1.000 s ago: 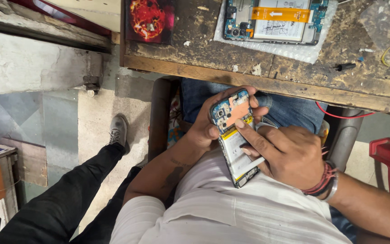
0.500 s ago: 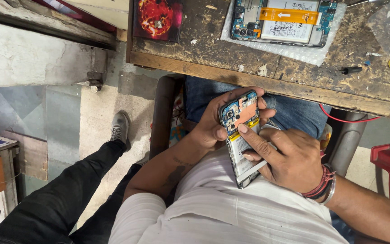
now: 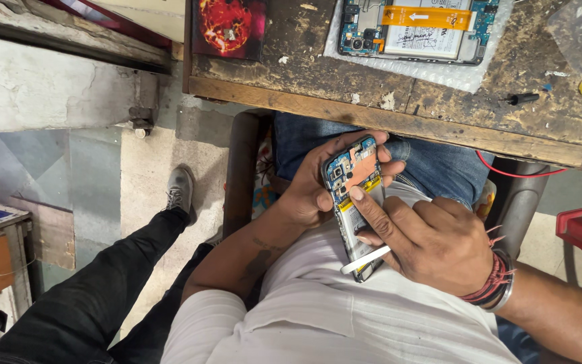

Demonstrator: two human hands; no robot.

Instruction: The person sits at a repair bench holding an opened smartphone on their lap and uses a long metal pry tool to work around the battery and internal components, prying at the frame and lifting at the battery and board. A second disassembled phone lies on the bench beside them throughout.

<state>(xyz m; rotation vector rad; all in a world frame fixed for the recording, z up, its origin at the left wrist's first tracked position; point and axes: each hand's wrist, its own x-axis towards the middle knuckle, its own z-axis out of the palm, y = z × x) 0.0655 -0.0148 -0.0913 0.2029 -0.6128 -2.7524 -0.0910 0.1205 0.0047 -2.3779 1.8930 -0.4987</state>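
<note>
In the head view, at centre frame, the left hand (image 3: 308, 195) is gripping an opened phone (image 3: 355, 202) with fingers curled around its edges, above the lap. The right hand (image 3: 432, 239) is pinching a white pry tool (image 3: 366, 259) against it, forefinger pressing the battery. Another opened phone (image 3: 415, 30) is lying on the wooden bench (image 3: 385, 101), upper right.

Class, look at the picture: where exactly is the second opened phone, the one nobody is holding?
In the head view, the second opened phone lies at the top on a white padded sheet on the worn wooden workbench, beyond the hands.
</note>
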